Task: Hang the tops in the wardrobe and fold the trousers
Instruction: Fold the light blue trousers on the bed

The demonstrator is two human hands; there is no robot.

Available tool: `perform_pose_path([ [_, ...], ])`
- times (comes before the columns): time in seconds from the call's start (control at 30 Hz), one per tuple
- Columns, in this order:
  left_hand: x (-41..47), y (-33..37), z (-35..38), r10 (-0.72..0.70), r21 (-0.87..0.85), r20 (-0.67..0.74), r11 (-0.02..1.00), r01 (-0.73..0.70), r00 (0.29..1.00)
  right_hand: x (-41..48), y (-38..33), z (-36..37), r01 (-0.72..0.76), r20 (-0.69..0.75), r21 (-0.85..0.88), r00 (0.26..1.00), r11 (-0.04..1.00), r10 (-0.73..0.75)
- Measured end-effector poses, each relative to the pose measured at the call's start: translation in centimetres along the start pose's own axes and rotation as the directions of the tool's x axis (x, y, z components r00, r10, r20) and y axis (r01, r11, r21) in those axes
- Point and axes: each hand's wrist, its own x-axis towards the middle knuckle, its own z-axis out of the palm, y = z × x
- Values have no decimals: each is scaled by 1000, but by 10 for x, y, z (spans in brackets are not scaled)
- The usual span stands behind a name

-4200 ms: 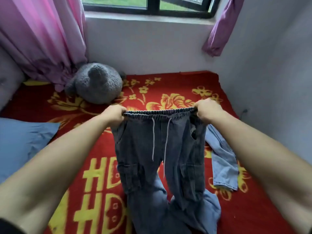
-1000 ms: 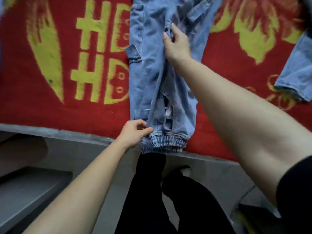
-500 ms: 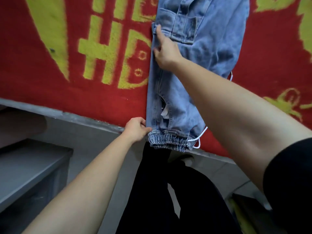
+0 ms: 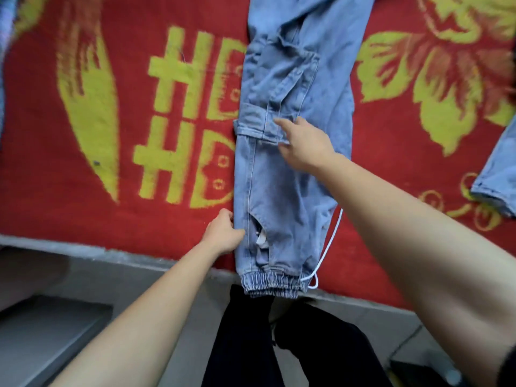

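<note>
Light-blue denim trousers [image 4: 282, 196] lie lengthwise on the red and yellow blanket [image 4: 83, 177], doubled leg over leg. Their elastic waistband [image 4: 272, 284] hangs at the bed's near edge, with a white drawstring [image 4: 331, 241] trailing on the right. My left hand [image 4: 222, 233] pinches the left seam just above the waistband. My right hand [image 4: 303, 146] lies flat, fingers spread, on the cargo pocket flap in the middle of the leg.
Another blue denim garment [image 4: 497, 174] lies at the right edge of the blanket. The grey bed edge [image 4: 111, 254] runs across below the blanket. My black-trousered legs [image 4: 251, 344] stand against it on a tiled floor. A grey step [image 4: 42, 331] is at lower left.
My right hand has slid from the trousers' left edge onto the pocket flap and opened flat. My left hand shifted slightly up the left seam. The view pulled back a little.
</note>
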Motion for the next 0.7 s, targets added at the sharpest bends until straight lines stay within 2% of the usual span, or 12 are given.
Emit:
perform_pose_path([
  [0.1, 19, 49, -37, 61, -161, -142, 983, -83, 988, -3, 23, -29, -86, -150, 57, 984, 995, 94],
  [0.2, 38, 94, -65, 181, -137, -270, 965, -223, 946, 2, 40, -46, -182, -235, 136, 949, 974, 210],
  [0.3, 57, 135, -86, 337, 43, -356, 938, -345, 871, 18, 53, -54, -206, -235, 175, 941, 963, 244],
  [0.4, 77, 174, -100, 474, 251, -406, 880, -403, 782, 37, 65, -55, -152, -242, 65, 957, 986, 163],
  [0.47, 92, 196, -107, 624, 484, -414, 767, -420, 663, 50, 75, -51, -89, -289, -130, 956, 987, 49],
  [0.53, 113, 221, -118, 761, 688, -346, 603, -402, 549, 66, 86, -47, -57, -312, -263, 950, 963, -29],
  [0.57, 127, 234, -124, 792, 759, -292, 533, -373, 537, 74, 91, -46, -62, -300, -283, 954, 957, -27],
  [0.6, 141, 246, -130, 792, 808, -249, 487, -331, 557, 81, 95, -46, -73, -279, -284, 960, 956, -9],
  [0.63, 157, 255, -136, 762, 836, -234, 475, -275, 605, 88, 99, -46, -83, -255, -293, 967, 953, 6],
  [0.7, 184, 263, -146, 631, 838, -262, 524, -152, 731, 102, 100, -53, -78, -272, -329, 962, 941, -16],
])
